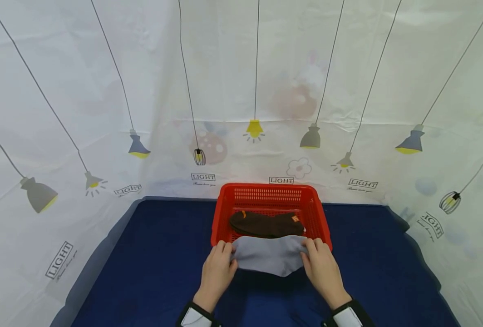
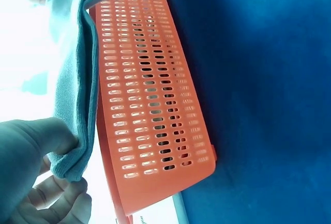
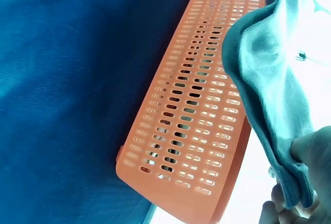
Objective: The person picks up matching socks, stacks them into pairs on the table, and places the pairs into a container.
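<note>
A grey knitted sock (image 1: 268, 254) is stretched sideways over the near rim of the red basket (image 1: 323, 213). My left hand (image 1: 217, 270) pinches its left end between thumb and fingers, as the left wrist view shows up close. At the other end my right hand (image 1: 322, 268) pinches the fabric the same way. Layers of the ribbed sock (image 3: 274, 79) lie together and sag at the middle. Inside the basket lies a pair of dark brown socks (image 1: 262, 225) with small orange marks, its near edge partly hidden behind the grey sock.
The slotted basket wall (image 2: 139, 89) faces me. Under it spreads a dark blue cloth (image 1: 151, 254) on the table. A white curtain (image 1: 241, 81) printed with hanging lamps closes off the back and both sides, right behind the basket.
</note>
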`<state>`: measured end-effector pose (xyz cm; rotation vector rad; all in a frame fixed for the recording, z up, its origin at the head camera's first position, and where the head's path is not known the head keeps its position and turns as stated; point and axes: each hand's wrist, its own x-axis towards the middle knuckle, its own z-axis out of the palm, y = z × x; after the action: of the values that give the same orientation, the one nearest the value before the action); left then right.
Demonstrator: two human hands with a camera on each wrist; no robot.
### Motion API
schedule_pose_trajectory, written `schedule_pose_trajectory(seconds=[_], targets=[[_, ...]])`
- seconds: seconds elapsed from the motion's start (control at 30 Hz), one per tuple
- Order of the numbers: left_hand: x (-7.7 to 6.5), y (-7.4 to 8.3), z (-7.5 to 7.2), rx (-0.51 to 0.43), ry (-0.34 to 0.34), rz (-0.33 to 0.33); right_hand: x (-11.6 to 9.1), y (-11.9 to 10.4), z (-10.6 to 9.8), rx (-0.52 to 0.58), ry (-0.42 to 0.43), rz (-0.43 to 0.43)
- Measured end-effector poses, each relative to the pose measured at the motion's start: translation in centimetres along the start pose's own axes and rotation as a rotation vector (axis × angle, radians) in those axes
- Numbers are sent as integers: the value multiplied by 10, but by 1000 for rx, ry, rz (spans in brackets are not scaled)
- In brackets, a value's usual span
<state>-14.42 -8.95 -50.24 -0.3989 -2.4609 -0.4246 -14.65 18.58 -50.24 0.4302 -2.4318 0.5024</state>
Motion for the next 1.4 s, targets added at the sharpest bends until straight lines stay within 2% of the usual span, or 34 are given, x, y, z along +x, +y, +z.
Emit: schedule_pose_trajectory(seconds=[0.23,0.6,1.0,1.13,1.4], targets=[[14,-3,4,13,16,20,13,3,6,-2,-15,19],[45,-4,12,7,-125,-38,34,19,11,-27,-37,14],[71,-9,22,17,-213,-59,61,27,15,-36,-114,40],[77,-12,24,31,-222,-62,67,29,19,-39,-119,41],[87,-16,26,35,-264,-84,79,29,23,-46,-181,67]])
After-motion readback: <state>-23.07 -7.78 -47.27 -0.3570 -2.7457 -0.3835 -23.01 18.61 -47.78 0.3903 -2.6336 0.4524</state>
